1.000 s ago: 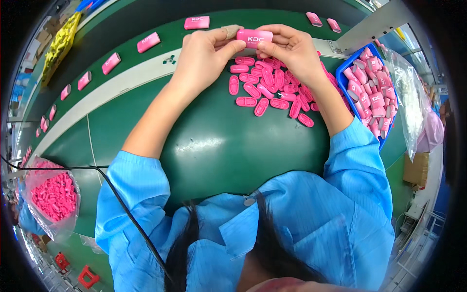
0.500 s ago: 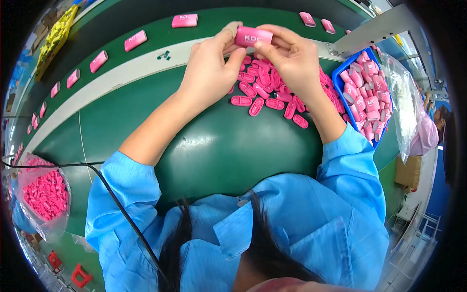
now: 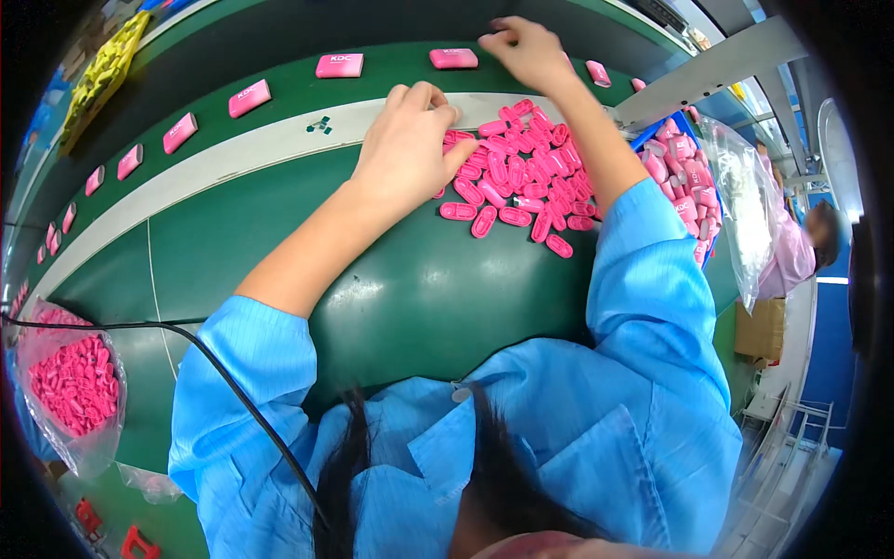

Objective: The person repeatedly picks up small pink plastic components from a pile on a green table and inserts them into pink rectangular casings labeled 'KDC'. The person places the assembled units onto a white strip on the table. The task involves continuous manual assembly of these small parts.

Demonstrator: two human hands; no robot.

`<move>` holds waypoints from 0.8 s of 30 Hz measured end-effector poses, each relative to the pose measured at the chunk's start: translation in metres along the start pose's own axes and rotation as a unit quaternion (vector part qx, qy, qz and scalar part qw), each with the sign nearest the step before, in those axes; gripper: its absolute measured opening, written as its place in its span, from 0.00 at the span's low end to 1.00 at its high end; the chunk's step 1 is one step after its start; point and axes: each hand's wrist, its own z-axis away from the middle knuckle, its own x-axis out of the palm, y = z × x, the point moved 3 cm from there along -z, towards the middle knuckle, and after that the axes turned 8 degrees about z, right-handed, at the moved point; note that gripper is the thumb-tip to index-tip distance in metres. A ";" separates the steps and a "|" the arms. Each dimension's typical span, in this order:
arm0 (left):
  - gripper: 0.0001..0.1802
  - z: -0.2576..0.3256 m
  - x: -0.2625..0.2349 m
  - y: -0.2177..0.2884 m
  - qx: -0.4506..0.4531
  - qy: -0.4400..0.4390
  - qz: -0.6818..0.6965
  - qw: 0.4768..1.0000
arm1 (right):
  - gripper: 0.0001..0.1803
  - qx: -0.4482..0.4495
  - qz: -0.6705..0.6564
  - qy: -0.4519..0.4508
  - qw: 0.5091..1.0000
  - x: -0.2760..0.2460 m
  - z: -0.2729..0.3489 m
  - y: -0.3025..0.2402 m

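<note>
A pink plastic case (image 3: 453, 59) with a pale end lies on the green belt, just left of the fingertips of my right hand (image 3: 533, 58). That hand hovers over the belt with loosely bent fingers and nothing visible in them. My left hand (image 3: 402, 140) is at the left edge of a heap of small pink oval end caps (image 3: 521, 163). Its fingers are curled and the thumb stands apart, next to the nearest caps. No held piece shows in it, though the fingertips partly overlap the heap's edge.
More pink cases (image 3: 339, 65) are spaced along the curved belt. A blue bin (image 3: 644, 136) of pink cases stands at the right, beside a clear plastic bag (image 3: 740, 210). A bag of pink parts (image 3: 76, 382) sits at the left. A black cable (image 3: 233, 396) crosses my left sleeve.
Both hands held the pink case before; now it lies on the belt. My right hand has moved up, my left down and left toward the caps. The other cases have shifted left.
</note>
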 end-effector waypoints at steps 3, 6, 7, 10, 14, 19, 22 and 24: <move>0.14 -0.005 0.009 -0.002 -0.026 -0.036 0.001 0.999 | 0.29 0.069 0.159 -0.049 0.984 -0.018 -0.015 0.056; 0.13 -0.009 0.012 -0.003 -0.017 -0.032 0.004 0.999 | 0.27 0.104 0.198 -0.096 0.970 -0.015 -0.012 0.103; 0.13 -0.010 0.013 -0.003 -0.019 -0.038 -0.003 0.999 | 0.27 0.083 0.199 -0.087 0.973 -0.012 -0.009 0.109; 0.13 -0.013 0.016 -0.002 -0.023 -0.055 -0.021 0.998 | 0.27 0.015 0.160 -0.021 0.987 -0.019 0.000 0.086; 0.15 -0.016 0.012 -0.001 -0.031 -0.047 -0.050 0.997 | 0.18 0.020 -0.213 -0.090 0.973 -0.053 0.046 -0.018; 0.14 -0.025 -0.006 -0.006 -0.137 -0.028 0.185 0.973 | 0.17 0.004 -0.469 -0.062 0.881 -0.030 0.079 -0.057; 0.13 -0.022 -0.001 -0.022 -0.260 -0.012 0.515 0.817 | 0.14 0.055 -0.589 -0.084 0.802 -0.025 0.084 -0.057; 0.12 -0.019 0.000 -0.026 -0.263 0.008 0.568 0.780 | 0.14 0.101 -0.649 -0.098 0.748 -0.019 0.089 -0.062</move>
